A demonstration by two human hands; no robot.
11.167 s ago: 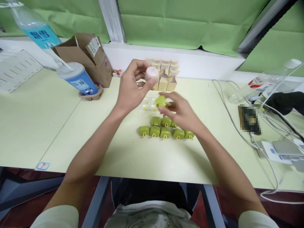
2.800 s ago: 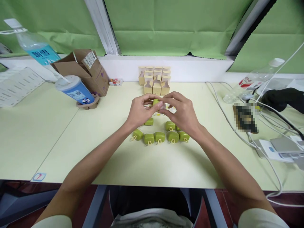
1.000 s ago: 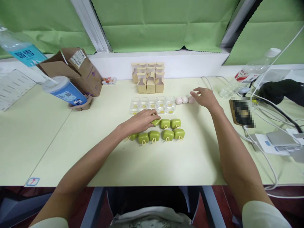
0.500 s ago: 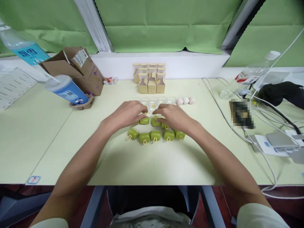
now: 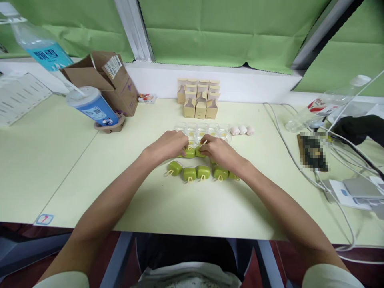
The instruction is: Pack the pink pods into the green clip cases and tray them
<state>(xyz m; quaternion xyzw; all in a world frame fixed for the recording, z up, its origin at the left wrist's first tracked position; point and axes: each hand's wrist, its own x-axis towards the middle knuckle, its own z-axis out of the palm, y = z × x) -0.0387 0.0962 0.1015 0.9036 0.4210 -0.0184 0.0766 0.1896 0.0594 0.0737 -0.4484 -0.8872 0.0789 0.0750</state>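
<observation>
My left hand (image 5: 170,145) is closed, its curled fingertips at a small glossy green case (image 5: 189,153) with a yellow loop. My right hand (image 5: 221,151) has its thumb and fingers pinched on another green case (image 5: 198,152) beside it; the fingers hide part of that case. Nearer me lies a loose row of similar cases, among them a tilted one (image 5: 175,168), a middle one (image 5: 203,172) and a right one (image 5: 221,173). Just beyond my fingers sits a clear plastic tray (image 5: 224,131) with round cups, some showing yellow pieces inside.
Small open cardboard boxes (image 5: 201,108) stand grouped at the wall. Several pale pink round pieces (image 5: 242,130) lie right of the tray. At left are a carton (image 5: 120,88) and a blue cup (image 5: 94,108) in a holder. Cables (image 5: 277,132) and a clear bottle (image 5: 321,108) occupy the right.
My fingers have closed in on the two green cases in the far row, and my right hand has drawn its fingers together. The whole view has shifted and tilted slightly.
</observation>
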